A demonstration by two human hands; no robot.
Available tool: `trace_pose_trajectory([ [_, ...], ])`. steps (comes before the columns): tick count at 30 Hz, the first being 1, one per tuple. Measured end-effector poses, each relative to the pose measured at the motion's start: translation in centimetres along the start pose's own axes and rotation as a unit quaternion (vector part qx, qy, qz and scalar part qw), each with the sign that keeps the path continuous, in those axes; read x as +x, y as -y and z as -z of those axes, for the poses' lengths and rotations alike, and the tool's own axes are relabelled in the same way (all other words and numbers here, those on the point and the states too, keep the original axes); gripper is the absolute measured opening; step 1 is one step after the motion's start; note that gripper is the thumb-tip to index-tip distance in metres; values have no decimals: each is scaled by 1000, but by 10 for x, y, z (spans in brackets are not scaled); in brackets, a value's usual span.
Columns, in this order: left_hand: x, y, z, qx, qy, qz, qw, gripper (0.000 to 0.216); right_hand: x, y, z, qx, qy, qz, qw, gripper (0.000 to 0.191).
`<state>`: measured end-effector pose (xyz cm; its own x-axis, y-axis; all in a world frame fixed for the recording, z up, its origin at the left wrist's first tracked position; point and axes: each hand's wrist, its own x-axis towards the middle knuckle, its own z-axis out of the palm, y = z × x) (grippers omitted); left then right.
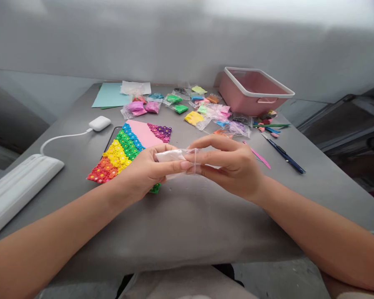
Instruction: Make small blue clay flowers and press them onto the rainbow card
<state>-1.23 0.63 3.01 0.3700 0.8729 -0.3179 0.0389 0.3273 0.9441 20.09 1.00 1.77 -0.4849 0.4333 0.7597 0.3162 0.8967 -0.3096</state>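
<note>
Between my two hands is a small clear plastic bag (171, 155) with something white, like soft clay, inside. My left hand (146, 166) pinches the filled end, thumb on top. At the bag's other end, the fingers of my right hand (233, 164) close on the clear plastic edge. Behind and below my left hand lies a pink sheet (143, 132) partly covered in bands of small clay flowers, red, orange, yellow, green, blue and purple. My left hand and forearm hide part of it. A dark flat object with a rounded edge shows under the sheet.
Several bags of coloured clay (195, 118) spread across the back of the table. A pink basket (252, 99) with a white rim stands back right. A pink tool (257, 154) and a dark blue craft knife (283, 153) lie right. A white power strip (21, 187) and cabled charger (99, 123) sit left.
</note>
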Motion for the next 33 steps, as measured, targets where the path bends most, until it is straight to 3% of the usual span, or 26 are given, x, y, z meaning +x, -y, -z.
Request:
trace_pose_trajectory([
  [4, -2, -1, -5, -50, -11, 16, 999, 43, 0, 0, -5, -7, -26, -1, 1000, 12],
  [9, -2, 2, -4, -55, -19, -16, 998, 50, 1, 2, -7, -14, -68, -9, 998, 10],
  [17, 2, 12, 3, -6, -7, -25, 1000, 51, -2, -2, -5, -3, -10, 8, 1000, 10],
  [23, -4, 3, -4, -45, -32, -39, 998, 47, -2, 9, -14, 11, -88, -29, 996, 15],
  [25, -6, 1, -6, -51, -44, -43, 997, 48, 0, 14, -13, 29, -112, -74, 990, 16],
  [27, -6, 2, -7, -48, -64, -41, 996, 48, 5, 16, -6, 73, -160, -159, 972, 13],
  [30, -1, 3, -6, -53, -91, -29, 994, 48, 17, 8, 11, 176, -272, -277, 904, 10],
  [33, 5, 4, -6, -90, -88, -44, 991, 37, 27, -4, 23, 247, -326, -356, 841, 17],
])
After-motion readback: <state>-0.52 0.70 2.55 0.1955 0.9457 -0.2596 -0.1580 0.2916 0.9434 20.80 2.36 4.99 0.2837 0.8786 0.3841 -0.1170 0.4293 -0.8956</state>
